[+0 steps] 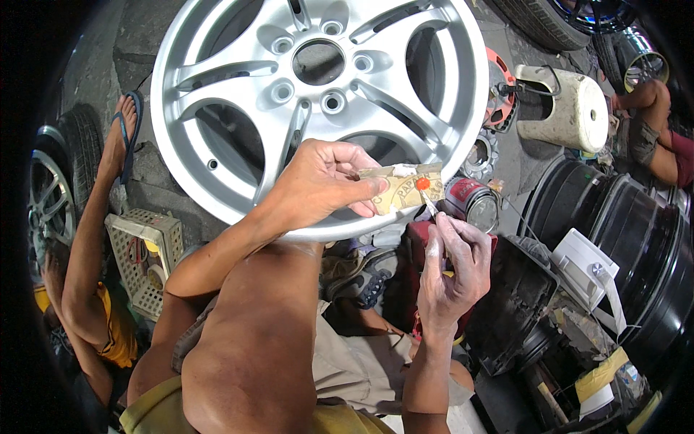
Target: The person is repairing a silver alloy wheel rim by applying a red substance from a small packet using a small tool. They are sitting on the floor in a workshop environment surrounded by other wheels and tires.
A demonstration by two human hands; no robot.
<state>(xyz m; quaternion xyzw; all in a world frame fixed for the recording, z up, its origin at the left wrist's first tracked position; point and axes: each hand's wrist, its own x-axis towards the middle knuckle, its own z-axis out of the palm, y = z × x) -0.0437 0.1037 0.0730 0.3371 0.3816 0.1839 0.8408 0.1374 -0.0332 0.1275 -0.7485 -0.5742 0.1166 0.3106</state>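
My left hand (318, 181) pinches a small folded piece of tan sandpaper (394, 194) between thumb and fingers, its printed back facing up. A bright orange-red blob (423, 184) sits near the paper's right end. In my right hand (455, 267), which is dusted with white, is a small thin blade-like tool (431, 207). Its tip reaches the lower edge of the blob. Both hands are over the near rim of a large silver alloy wheel (165, 108), which lies face up in front of my knee.
Right of the wheel stand an opened paint can (470, 195), a worn white stool (585, 108) and black wheel rims (636, 239). A white plastic basket (119, 249) is at the left, near another person's sandalled foot (126, 123). Another person's bent leg (647, 119) shows at far right.
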